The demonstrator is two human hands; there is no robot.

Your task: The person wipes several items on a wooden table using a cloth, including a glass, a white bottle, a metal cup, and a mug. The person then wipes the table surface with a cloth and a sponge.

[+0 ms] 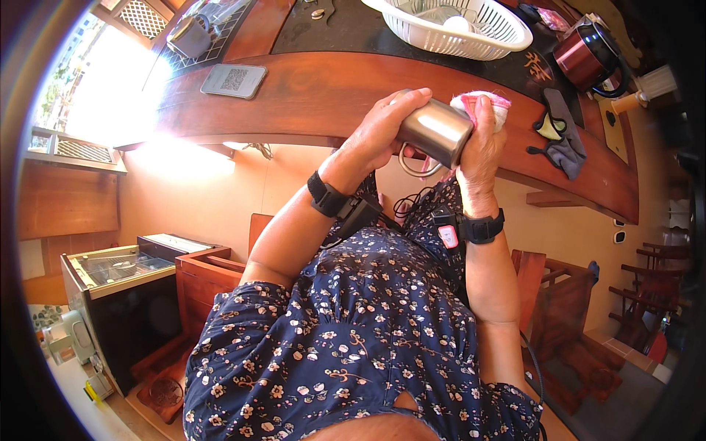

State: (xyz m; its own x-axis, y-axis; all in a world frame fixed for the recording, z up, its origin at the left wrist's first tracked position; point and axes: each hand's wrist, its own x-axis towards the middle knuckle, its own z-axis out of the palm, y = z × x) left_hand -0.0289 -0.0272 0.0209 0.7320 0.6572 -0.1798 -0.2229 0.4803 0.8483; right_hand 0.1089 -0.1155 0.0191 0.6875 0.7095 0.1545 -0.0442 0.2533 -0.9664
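Observation:
A brushed stainless steel mug (pixel 434 132) is held on its side over the near edge of the wooden table. My left hand (pixel 380 128) grips one end of it, thumb lying along the top. The mug's handle hangs downward, towards my lap. At the other end, my right hand (pixel 483 146) holds a white and pink cloth (pixel 499 110) against the mug. Part of the cloth sticks out beyond my right fingers, and a pink bit shows below the mug. The fingers behind the mug are mostly hidden.
On the wooden table (pixel 309 99) lie a phone (pixel 234 80) and a grey cloth (pixel 562 138). Beyond stand a white plastic basket (pixel 458 36) of glassware, a red electric kettle (pixel 587 55) and a blue-grey mug (pixel 189 37). Wooden chairs (pixel 207 270) flank me; cables hang near my wrists.

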